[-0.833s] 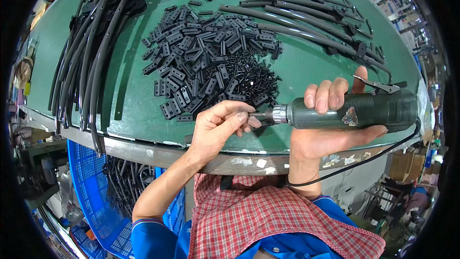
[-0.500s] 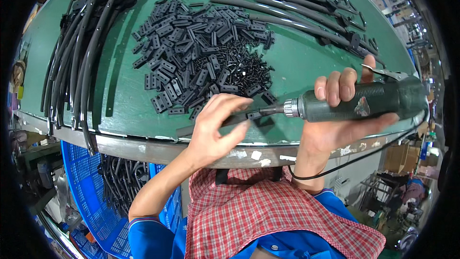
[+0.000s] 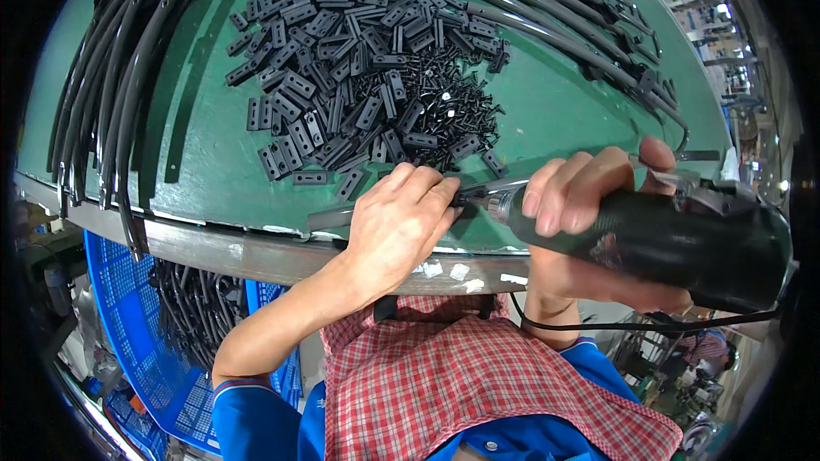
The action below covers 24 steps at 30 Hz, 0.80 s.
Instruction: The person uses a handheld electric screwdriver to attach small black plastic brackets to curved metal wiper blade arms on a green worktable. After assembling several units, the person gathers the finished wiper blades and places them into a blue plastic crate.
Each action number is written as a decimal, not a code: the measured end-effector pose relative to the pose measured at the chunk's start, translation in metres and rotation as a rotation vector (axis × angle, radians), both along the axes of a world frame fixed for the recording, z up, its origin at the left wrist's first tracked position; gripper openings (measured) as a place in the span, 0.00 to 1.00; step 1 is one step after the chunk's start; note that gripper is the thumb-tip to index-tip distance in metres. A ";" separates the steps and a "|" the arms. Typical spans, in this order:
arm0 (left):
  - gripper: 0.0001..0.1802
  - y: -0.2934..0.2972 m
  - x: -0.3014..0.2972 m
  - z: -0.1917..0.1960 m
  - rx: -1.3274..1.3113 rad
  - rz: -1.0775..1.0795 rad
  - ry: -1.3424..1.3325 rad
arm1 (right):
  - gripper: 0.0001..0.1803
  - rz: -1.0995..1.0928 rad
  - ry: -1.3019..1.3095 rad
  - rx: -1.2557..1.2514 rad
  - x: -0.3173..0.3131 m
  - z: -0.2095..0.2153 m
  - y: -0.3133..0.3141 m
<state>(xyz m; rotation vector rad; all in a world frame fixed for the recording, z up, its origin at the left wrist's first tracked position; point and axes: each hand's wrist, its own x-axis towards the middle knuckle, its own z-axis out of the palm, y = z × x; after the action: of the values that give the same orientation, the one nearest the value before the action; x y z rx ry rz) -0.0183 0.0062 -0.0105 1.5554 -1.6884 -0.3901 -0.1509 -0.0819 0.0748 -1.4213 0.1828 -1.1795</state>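
Right hand (image 3: 589, 230) wrapped tight around dark green power screwdriver (image 3: 658, 235) at near edge of green table (image 3: 213, 171), left hand (image 3: 397, 222) pinching flat black strip (image 3: 329, 219) at its tip, black bracket pile (image 3: 367, 68) beyond, blue crate (image 3: 137, 324) lower left.

Bare green mat (image 3: 213, 179) left of left hand (image 3: 395, 226) gives passage; black bracket pile (image 3: 363, 68) blocks ahead, curved black strips (image 3: 111, 94) line far left.

I see the pile of small brackets (image 3: 367, 77) lying mid-bench (image 3: 213, 179). Left of the pile lie curved strips (image 3: 111, 94), right of it more strips (image 3: 564, 26). Nearer me than the pile, below the bench edge, a crate (image 3: 145, 324) holds further strips.
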 end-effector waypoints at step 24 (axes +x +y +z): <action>0.26 -0.003 -0.001 0.009 0.055 -0.057 -0.076 | 0.53 -0.178 -0.370 0.351 -0.039 -0.016 -0.022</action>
<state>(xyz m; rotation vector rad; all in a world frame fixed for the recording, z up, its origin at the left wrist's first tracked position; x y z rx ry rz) -0.0195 0.0030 -0.0011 1.5825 -1.7970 -0.4151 -0.1898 -0.1035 0.0592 -0.8782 0.2458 -1.4544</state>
